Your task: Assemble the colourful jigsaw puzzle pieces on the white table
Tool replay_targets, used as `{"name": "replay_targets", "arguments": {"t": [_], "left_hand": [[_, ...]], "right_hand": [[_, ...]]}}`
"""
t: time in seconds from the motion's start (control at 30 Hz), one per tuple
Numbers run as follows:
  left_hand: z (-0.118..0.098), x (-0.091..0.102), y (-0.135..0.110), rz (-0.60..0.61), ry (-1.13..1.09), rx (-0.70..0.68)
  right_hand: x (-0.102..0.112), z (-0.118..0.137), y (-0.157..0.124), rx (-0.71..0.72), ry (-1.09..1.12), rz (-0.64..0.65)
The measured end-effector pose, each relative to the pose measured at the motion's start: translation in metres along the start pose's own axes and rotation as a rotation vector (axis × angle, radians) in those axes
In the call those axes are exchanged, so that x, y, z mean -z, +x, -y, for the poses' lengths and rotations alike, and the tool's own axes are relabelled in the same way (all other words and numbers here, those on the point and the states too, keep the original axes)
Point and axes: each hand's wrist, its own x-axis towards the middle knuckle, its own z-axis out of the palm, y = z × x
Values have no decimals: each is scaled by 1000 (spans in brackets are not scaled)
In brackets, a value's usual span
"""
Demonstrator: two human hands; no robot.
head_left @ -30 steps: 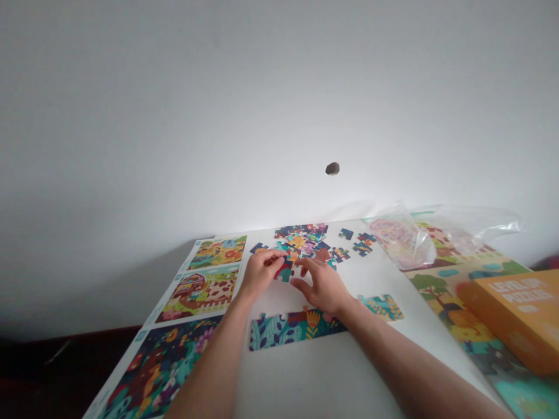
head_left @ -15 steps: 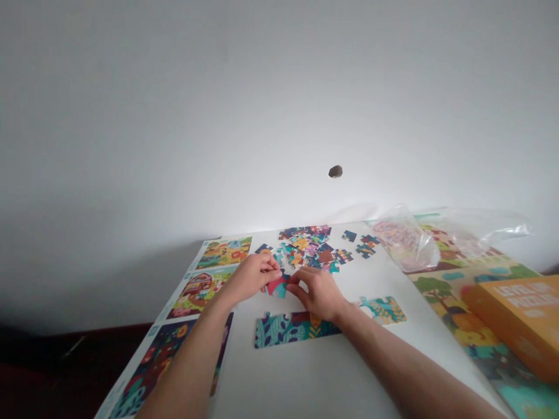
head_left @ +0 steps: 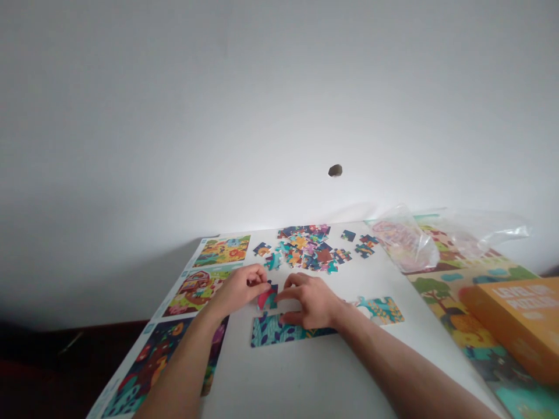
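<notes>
My left hand [head_left: 239, 289] pinches a red and teal puzzle piece [head_left: 267, 298] just above the joined strip of puzzle pieces [head_left: 273, 330] on the white table [head_left: 305, 378]. My right hand [head_left: 311, 301] is curled beside that piece, its fingertips touching it and its palm resting over the strip. Another joined teal and orange section [head_left: 381, 309] lies to the right of my right wrist. A heap of loose puzzle pieces [head_left: 308, 247] lies beyond both hands near the wall.
A sheet of printed reference pictures [head_left: 205, 285] runs along the table's left edge. At the right are a clear plastic bag [head_left: 410, 241], a large picture sheet [head_left: 454, 291] and an orange puzzle box [head_left: 519, 314]. A white wall stands close behind.
Both hands have drawn back from the loose heap toward me, bringing the red and teal piece down to the top edge of the joined strip.
</notes>
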Motion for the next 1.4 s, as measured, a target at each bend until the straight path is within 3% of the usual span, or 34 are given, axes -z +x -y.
{"name": "replay_targets", "arguments": {"t": [0.3, 0.4, 0.63, 0.93, 1.27, 1.4], "left_hand": [[4, 5, -4, 73, 70, 22], [6, 5, -5, 54, 103, 36], [2, 1, -2, 15, 326, -77], [4, -4, -1, 55, 372, -86], [2, -3, -3, 24, 447, -116], [-6, -14, -5, -35, 516, -162]], "right_hand": [[1, 1, 1, 17, 2, 87], [0, 0, 1, 20, -5, 85], [2, 2, 0, 54, -19, 80], [3, 2, 2, 45, -34, 104], [2, 2, 4, 17, -62, 163], [2, 2, 4, 12, -65, 158]]}}
